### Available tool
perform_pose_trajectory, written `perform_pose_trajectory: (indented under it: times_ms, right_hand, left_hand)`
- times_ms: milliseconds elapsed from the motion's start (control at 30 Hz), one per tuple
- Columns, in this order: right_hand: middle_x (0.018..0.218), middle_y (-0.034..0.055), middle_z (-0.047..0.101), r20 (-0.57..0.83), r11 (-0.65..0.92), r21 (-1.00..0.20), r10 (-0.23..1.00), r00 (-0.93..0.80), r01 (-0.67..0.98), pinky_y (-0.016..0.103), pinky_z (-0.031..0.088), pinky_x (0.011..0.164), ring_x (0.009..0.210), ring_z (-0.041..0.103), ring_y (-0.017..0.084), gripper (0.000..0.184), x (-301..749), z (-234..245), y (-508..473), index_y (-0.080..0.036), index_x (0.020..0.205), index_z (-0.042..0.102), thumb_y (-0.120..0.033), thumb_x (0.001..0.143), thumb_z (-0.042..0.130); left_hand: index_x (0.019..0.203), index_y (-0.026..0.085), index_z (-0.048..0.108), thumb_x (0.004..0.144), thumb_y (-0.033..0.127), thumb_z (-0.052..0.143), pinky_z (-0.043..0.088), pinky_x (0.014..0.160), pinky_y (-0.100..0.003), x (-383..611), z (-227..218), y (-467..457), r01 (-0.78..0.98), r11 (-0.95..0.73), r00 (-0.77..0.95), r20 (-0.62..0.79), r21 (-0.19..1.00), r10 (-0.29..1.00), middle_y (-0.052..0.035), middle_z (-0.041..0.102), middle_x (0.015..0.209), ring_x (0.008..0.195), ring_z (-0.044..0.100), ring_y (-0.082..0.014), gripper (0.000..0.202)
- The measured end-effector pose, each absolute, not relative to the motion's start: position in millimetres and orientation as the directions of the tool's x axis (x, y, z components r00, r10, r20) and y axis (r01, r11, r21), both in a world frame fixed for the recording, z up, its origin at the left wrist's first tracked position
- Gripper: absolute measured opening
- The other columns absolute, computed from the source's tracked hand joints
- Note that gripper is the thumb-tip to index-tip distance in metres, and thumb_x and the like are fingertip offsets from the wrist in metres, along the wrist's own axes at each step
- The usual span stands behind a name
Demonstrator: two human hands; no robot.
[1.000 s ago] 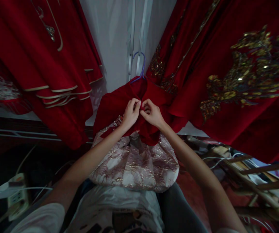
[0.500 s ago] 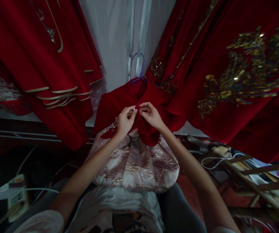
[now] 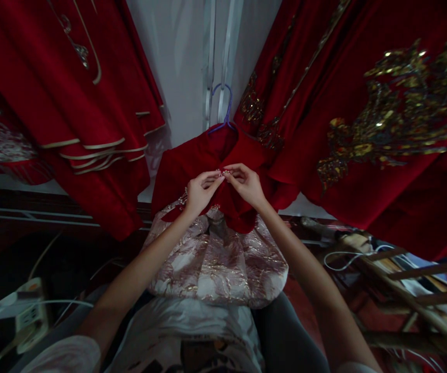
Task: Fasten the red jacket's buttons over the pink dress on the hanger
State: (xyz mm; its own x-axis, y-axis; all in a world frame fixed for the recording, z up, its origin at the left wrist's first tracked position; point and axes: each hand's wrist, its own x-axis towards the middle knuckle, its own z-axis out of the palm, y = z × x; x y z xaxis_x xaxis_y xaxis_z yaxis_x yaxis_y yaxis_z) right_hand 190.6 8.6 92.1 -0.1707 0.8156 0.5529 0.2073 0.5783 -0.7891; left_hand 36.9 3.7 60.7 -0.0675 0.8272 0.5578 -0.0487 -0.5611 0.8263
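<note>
A red jacket (image 3: 178,163) with a stand-up collar hangs on a purple hanger (image 3: 229,106) in front of me. At its front opening my left hand (image 3: 200,194) and my right hand (image 3: 247,187) meet, fingertips nearly touching. Both pinch a small beaded fastening (image 3: 225,172), mostly covered by the fingers, so its exact form cannot be made out. More bead trim (image 3: 183,197) shows beside my left wrist. Below the jacket, a pale pink brocade skirt (image 3: 223,274) with metallic threads spreads over my lap.
Red garments with pale piping (image 3: 91,103) hang on the left. On the right hangs red cloth with gold sequin embroidery (image 3: 386,114). A power strip (image 3: 32,313) with white cables lies low left. A wooden rack (image 3: 409,290) with papers stands low right.
My left fingertips have moved slightly right, closer to the right ones. More of the beaded fastening shows between the fingers. The jacket has barely shifted.
</note>
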Motion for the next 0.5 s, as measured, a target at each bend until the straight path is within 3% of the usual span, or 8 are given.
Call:
perform_pose_trajectory:
  times_ms: [233,500]
  right_hand:
    - [0.096,0.0053,0.067,0.581,0.602,-0.756,0.798,-0.162,0.256,0.024,0.056,0.065,0.075,0.063,0.012,0.029,188.4,91.4,6.7,-0.019,0.101,0.067,-0.041,0.081,0.063]
    - [0.097,0.0058,0.067,0.597,0.612,-0.734,0.788,-0.149,0.294,0.023,0.056,0.064,0.076,0.062,0.012,0.029,190.4,92.3,4.5,-0.019,0.100,0.067,-0.041,0.081,0.064]
  left_hand:
    - [0.092,0.015,0.073,0.076,0.037,0.070,0.059,0.076,-0.029,36.7,63.9,3.1,0.006,-0.571,-0.125,0.567,0.821,0.814,-0.0080,0.075,0.093,0.081,0.071,-0.0173,0.027]
    - [0.095,0.015,0.073,0.074,0.036,0.072,0.059,0.075,-0.030,35.8,57.3,9.5,-0.019,-0.551,-0.053,0.549,0.834,0.834,-0.0091,0.074,0.097,0.079,0.071,-0.0173,0.030]
